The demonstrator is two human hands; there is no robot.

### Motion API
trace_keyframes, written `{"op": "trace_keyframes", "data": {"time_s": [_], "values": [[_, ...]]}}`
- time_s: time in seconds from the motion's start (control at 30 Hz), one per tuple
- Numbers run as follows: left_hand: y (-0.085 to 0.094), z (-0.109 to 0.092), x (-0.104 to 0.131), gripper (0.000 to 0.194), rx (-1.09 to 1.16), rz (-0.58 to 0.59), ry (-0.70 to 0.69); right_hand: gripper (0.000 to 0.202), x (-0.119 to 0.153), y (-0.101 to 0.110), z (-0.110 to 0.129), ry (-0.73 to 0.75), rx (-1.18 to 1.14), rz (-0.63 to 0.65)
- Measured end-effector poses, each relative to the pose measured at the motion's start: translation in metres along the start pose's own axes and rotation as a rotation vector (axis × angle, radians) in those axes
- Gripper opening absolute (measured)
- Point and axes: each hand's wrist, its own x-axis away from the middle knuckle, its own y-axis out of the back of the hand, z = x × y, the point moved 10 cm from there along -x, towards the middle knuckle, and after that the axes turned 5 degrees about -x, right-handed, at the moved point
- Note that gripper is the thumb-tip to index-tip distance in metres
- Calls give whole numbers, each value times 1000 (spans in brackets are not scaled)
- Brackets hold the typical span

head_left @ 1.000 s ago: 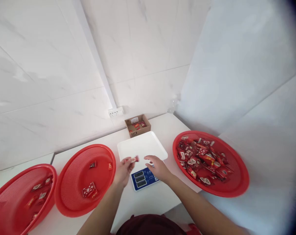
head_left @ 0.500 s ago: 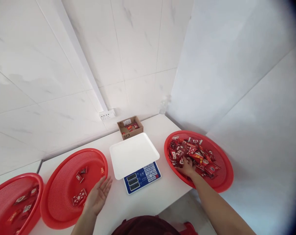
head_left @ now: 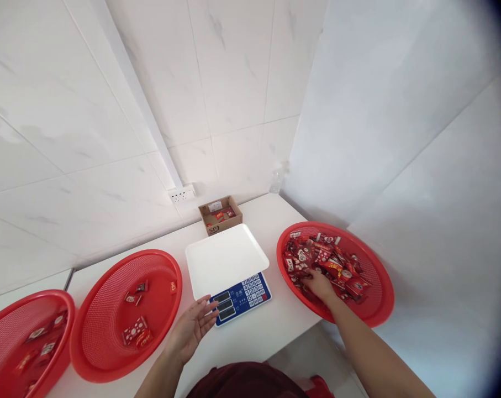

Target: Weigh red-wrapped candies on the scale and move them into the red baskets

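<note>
My right hand (head_left: pixel 320 286) reaches into the right red plastic basket (head_left: pixel 380 276), its fingers bent together on a small red wrapped packet (head_left: pixel 307 273) and partly hidden among the pile. Many similar wrapped packets (head_left: pixel 333 268) in red and dark red lie around it. My left hand (head_left: pixel 194 326) is open, palm turned up, holding nothing. It hovers by the near left corner of a digital scale (head_left: pixel 244 298) with a blue keypad panel and a white tray (head_left: pixel 225 257). Nothing lies on that tray.
The middle-left red basket (head_left: pixel 96 354) holds a few packets (head_left: pixel 135 330). Another red basket (head_left: pixel 63 354) with packets stands at the far left. Behind the scale is a small cardboard box (head_left: pixel 221 225) with packets inside. A clear plastic object (head_left: pixel 276 181) stands in the corner by the wall.
My left hand has moved right, from over the middle-left basket's rim to the scale's near left corner. My right hand's fingers have closed in among the packets.
</note>
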Motion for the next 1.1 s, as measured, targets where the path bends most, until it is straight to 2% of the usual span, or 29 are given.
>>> {"op": "trace_keyframes", "data": {"time_s": [0.13,0.23,0.3,0.37,0.43,0.5,0.57,0.63,0.77,0.83,0.9,1.0,1.1], "values": [[-6,2,3,40,-32,33,4,29,0,30,-5,-51,-110,-10],[-27,0,11,42,-86,118,12,35,5,51,22,-12,-182,-37],[-50,-2,17,44,-119,205,4,35,16,58,61,90,-271,-44],[-75,-4,20,48,-118,290,-4,28,39,52,115,263,-350,15],[-95,-1,19,53,-62,348,15,22,71,28,169,430,-387,184],[-105,3,14,51,-15,376,35,21,104,3,212,564,-375,337],[-102,5,6,43,-8,359,16,24,126,-20,234,609,-387,453],[-86,5,-1,37,5,290,-20,24,128,-37,240,554,-434,511],[-39,9,-6,38,103,77,-27,28,99,-61,226,256,-657,578],[-25,11,-3,37,116,23,-4,33,85,-68,224,119,-814,601],[-17,13,1,35,116,7,19,47,73,-68,228,38,-936,573],[-10,15,5,35,120,1,30,62,59,-60,224,-77,-1030,450],[-10,17,7,36,98,25,19,48,60,-64,211,-258,-1195,413]]}}
